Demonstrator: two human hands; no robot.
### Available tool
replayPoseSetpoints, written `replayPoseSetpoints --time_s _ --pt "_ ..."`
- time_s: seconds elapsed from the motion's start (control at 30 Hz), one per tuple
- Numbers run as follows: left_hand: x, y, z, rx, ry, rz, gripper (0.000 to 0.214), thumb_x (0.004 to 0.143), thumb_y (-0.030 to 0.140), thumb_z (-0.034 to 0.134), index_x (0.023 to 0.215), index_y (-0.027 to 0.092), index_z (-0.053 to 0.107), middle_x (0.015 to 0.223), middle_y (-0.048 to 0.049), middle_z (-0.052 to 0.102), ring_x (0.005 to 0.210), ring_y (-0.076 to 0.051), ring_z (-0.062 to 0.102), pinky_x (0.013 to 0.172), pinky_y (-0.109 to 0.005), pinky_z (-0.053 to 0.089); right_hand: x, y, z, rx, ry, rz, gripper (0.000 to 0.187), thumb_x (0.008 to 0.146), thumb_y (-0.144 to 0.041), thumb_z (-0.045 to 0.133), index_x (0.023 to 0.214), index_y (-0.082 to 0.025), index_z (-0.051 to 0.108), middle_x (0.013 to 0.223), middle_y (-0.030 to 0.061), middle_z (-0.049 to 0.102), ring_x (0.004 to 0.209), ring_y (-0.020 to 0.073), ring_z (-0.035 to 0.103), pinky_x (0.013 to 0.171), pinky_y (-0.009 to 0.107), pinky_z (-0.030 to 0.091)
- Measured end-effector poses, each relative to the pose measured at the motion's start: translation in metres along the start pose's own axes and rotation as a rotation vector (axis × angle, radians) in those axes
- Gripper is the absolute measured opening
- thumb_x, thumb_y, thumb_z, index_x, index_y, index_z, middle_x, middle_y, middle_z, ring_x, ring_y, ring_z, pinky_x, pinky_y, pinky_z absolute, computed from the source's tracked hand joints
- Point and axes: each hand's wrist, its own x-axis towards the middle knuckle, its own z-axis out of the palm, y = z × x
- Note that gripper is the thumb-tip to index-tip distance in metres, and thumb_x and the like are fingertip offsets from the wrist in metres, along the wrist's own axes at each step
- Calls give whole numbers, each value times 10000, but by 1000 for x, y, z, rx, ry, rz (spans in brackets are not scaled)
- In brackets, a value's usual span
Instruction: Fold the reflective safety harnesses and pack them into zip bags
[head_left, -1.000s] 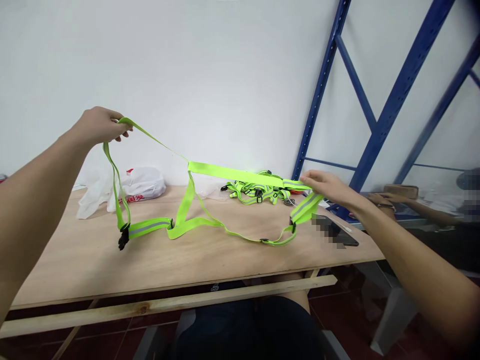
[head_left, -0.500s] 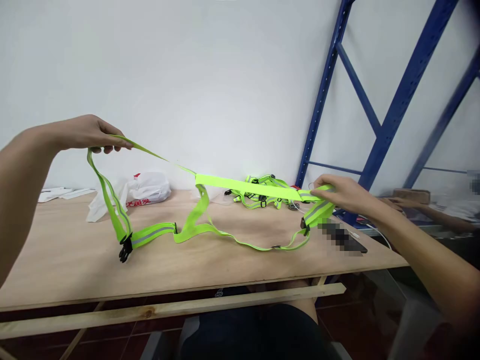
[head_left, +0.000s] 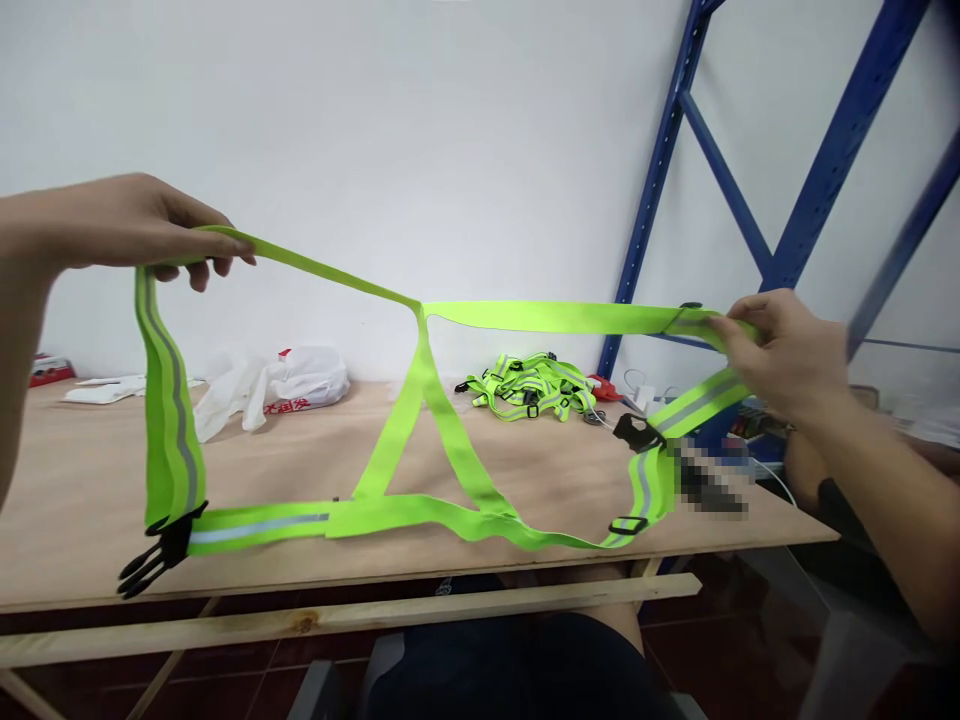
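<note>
White wall: behind left hand | blue rack: beyond right hand | wooden tabletop: below both | dark-red tiled floor: further below

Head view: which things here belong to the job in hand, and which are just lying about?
In the job:
- harness, held by left hand and right hand
- its black buckles
- perhaps the heap of similar straps, untouched

Apparently just lying about:
- white bag
- red item
- blurred dark object

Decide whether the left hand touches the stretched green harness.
Touching: the head view shows the left hand pinching the stretched green harness at upper left.
</note>
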Motion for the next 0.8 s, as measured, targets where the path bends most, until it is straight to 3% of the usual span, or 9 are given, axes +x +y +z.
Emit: replayPoseSetpoints --time_s 0.1,0.2,0.27,0.4,0.53,0.67,0.8 --pt "12 11 37 17 -321 18 687 642 790 626 956 190 738 710 -25 674 647 -174 634 608 -276 498 -4 3 27 -18 -241 7 231 812 -390 581 997 -254 591 934 94 753 718 260 646 642 331 424" --pt "23 18 94 16 -564 9 668 660 760 642 1005 194 724 781 -41 712 653 -183 635 573 -280 481 -14 3 59 5 -539 -3 267 842 -386 536 1052 -242 618 924 87 755 674 249 639 637 334 429" --pt "29 19 135 26 -662 36 627 718 727 620 1009 179 715 830 -46 725 657 -171 633 595 -282 470 -21 2 78 20 -653 -23 278 842 -414 537 1033 -244 647 891 73 754 732 264 656 658 335 440" --pt "32 18 210 88 -670 42 653 735 767 549 931 171 728 842 -81 740 728 -218 661 676 -319 476 -31 2 101 14 -692 -46 290 823 -447 567 989 -252 704 904 67 753 832 291 665 704 344 453" --pt "24 24 265 176 -565 83 761 710 827 448 984 179 738 995 -171 747 924 -339 684 762 -364 485 -39 -6 127 109 -676 93 201 783 -364 640 905 -232 730 969 80 756 954 297 658 823 355 472" --pt "10 46 285 183 -539 186 812 730 757 496 1245 147 641 1254 -222 662 1114 -375 623 869 -392 475 -55 -31 169 194 -722 188 206 833 -313 611 929 -176 730 895 98 757 865 271 679 818 358 504" --pt "-26 83 266 120 -531 361 675 870 630 408 1391 216 517 1405 -131 577 1217 -309 574 982 -383 444 -66 -55 189 370 -816 142 294 906 -330 554 1117 -192 705 1171 98 728 1010 248 678 901 348 520"
